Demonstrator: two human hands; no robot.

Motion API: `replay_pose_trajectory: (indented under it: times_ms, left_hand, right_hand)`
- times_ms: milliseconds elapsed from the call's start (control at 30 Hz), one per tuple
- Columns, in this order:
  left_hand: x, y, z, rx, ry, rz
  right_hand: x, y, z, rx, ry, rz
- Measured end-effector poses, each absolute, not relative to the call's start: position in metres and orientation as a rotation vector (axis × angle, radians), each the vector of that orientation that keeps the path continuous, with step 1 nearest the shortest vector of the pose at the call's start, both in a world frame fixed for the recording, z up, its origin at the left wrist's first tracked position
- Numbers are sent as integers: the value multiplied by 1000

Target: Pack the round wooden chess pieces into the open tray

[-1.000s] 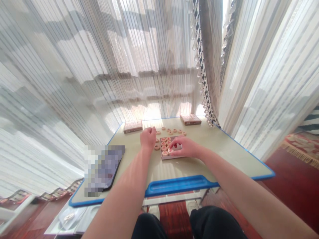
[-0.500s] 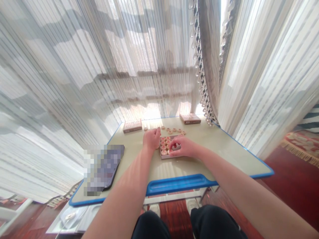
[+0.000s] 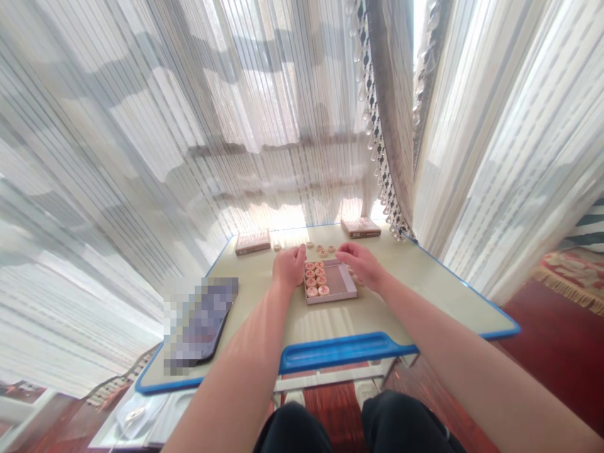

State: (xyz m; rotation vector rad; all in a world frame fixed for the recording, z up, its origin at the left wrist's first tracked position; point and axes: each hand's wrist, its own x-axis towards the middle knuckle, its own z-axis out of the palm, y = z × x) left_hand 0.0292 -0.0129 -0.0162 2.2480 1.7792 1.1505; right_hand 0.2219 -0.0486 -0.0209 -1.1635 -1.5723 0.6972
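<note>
A shallow cardboard box (image 3: pixel 333 298) holds two columns of round wooden xiangqi pieces (image 3: pixel 323 290) with red characters along its left side. The right part of the box shows its bare bottom. My left hand (image 3: pixel 289 267) is closed in a fist at the box's left edge, thumb up; what its curled fingers hold is hidden. My right hand (image 3: pixel 362 263) is past the box's far right corner, thumb and fingertips drawn together over the loose pieces, and I cannot make out what is between them. Several loose pieces (image 3: pixel 323 253) lie just beyond the box.
Two flat printed boxes stand at the back, one at left (image 3: pixel 253 243) and one at right (image 3: pixel 360 227). A blurred dark tablet-like device (image 3: pixel 207 324) lies at left. The blue-edged table has a blue front trough (image 3: pixel 337 352). Sheer curtains (image 3: pixel 264 113) hang behind.
My right hand has moved out of the box, up and to the right, to the loose pieces behind it. My left hand has stayed by the box's left edge.
</note>
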Motion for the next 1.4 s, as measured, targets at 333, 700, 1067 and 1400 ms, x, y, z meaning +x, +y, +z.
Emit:
replay_pose_trajectory:
  times_ms: [333,700,1067,1400]
  left_hand:
    - [22,-5,-21,2246,2061,1142]
    - [18,7,-26,2066,1997,961]
    - [16,11,-29,2034,2037,939]
    - [12,8,-34,2001,2005,939]
  right_hand:
    - [248,-18,-36,-1695,-1475,151]
    - [252,-29,-36,-1721,-1800,264]
    - [250,-16,-44,-1733,-1901,142]
    - [250,-12,-47,-1725,-1887,155]
